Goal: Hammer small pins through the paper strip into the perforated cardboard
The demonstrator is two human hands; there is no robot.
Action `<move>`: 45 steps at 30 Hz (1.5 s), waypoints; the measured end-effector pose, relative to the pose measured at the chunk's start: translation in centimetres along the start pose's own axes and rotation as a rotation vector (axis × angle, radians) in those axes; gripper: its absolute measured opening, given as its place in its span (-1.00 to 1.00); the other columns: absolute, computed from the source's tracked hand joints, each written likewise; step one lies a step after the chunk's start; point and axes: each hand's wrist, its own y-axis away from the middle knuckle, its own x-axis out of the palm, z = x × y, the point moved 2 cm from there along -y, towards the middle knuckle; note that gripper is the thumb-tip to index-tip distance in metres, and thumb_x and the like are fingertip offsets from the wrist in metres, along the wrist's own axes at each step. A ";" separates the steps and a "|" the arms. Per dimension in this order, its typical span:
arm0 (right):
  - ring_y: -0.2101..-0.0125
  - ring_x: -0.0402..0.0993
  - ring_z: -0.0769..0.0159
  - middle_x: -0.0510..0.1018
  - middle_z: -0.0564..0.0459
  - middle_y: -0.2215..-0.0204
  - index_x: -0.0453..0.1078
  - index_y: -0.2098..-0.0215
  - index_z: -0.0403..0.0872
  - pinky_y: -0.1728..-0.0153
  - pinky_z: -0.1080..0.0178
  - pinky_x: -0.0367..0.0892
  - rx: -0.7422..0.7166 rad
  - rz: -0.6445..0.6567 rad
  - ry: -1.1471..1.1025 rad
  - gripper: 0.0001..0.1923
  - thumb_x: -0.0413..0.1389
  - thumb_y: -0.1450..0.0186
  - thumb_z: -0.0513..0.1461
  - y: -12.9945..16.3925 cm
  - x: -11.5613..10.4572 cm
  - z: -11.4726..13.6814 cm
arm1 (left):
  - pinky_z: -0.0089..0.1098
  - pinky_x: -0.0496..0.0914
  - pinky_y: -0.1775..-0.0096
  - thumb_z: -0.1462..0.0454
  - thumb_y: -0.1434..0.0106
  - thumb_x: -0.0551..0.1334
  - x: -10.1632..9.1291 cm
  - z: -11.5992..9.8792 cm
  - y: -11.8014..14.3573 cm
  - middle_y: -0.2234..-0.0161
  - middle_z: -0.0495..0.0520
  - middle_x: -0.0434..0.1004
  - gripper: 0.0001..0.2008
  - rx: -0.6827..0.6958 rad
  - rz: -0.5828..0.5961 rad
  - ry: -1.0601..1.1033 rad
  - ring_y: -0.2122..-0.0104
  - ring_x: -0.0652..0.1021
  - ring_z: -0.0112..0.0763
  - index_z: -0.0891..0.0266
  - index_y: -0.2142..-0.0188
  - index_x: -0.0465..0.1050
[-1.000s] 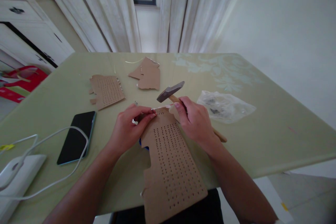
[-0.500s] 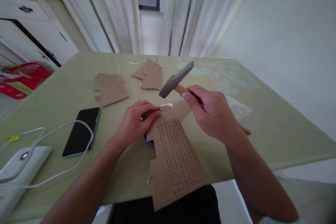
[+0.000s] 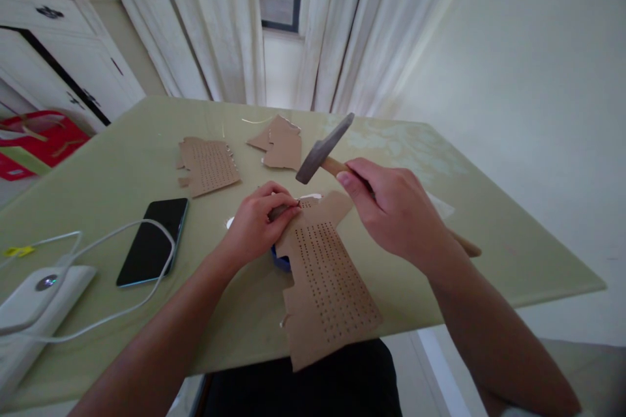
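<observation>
- While the right hand (image 3: 398, 208) grips the hammer (image 3: 323, 150), its head hangs upper right of the left hand (image 3: 261, 220).
- Mid-frame, left fingertips pinch a small, unclear item (image 3: 298, 204) over cardboard (image 3: 332, 296).

No lettering, brand or number can be read anywhere in your view.
At your far left, the red bag (image 3: 46, 151) shows faint, pale marks on its side, too small and blurred for you to make out as words. The yellow tag (image 3: 19, 251) on your white cable (image 3: 117, 227) is likewise too small to tell whether it carries print. On the white device (image 3: 63, 283) at your left, you see a round dark spot (image 3: 47, 282) with a bright sheen, but you can read no figure or sign in it.
</observation>
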 end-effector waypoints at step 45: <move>0.45 0.45 0.22 0.59 0.02 0.44 0.47 0.18 -0.03 0.37 0.19 0.04 0.101 -0.097 -0.088 -0.66 -0.05 -0.62 -0.08 0.3 4.3 -2.0 | -0.29 0.44 0.27 0.03 -0.40 0.35 -2.0 1.5 0.0 0.10 0.11 0.64 -0.64 -0.157 -0.199 -0.063 0.36 0.50 -0.33 0.18 -0.03 0.67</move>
